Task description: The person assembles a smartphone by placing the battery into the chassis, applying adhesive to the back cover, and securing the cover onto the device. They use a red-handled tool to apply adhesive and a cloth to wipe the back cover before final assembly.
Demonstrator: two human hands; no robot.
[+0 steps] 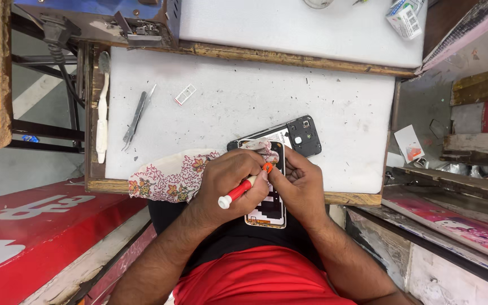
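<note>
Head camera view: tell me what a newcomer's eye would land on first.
At the near edge of the white worktop, the left hand grips a red-and-white screwdriver against an opened phone that the right hand steadies. A black back cover lies just behind; tweezers and a small tray lie farther left.

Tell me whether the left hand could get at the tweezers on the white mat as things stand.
Probably yes, once freed: the left hand holds a red-and-white screwdriver, but the mat between it and the tweezers lies bare, only the floral cloth nearby.
</note>
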